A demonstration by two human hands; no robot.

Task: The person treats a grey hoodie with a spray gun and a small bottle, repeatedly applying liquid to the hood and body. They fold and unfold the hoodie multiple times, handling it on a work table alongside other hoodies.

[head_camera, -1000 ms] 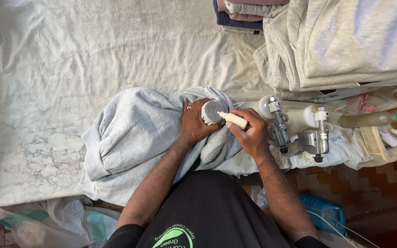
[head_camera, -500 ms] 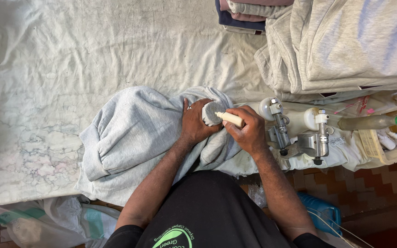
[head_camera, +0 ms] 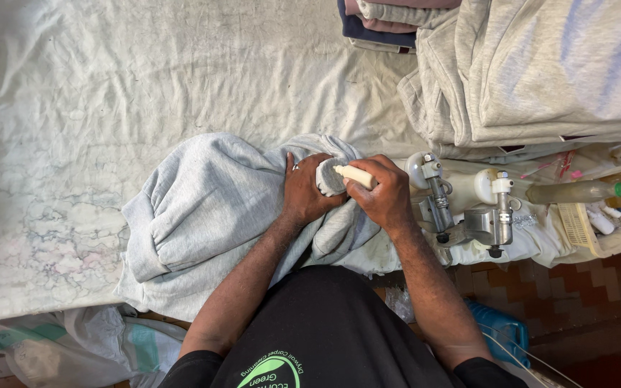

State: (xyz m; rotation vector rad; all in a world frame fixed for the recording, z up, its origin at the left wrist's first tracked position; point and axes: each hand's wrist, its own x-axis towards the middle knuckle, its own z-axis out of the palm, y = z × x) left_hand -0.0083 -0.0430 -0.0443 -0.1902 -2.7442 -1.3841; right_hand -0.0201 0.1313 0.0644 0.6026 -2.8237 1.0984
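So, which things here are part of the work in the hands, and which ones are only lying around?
In use:
left hand, pressing the grey garment
right hand, holding a pale stick against a bunched bit of the cloth

Lying about:
spray guns
bottle with green cap
yellow basket
folded stack
blue crate

Bare forearms, no sleeves past the elbow. Black T-shirt (head_camera: 325, 330) with a round green-and-white print (head_camera: 271, 372) at 6 o'clock. Thin ring (head_camera: 295, 167) on a finger of the left hand (head_camera: 307, 190).
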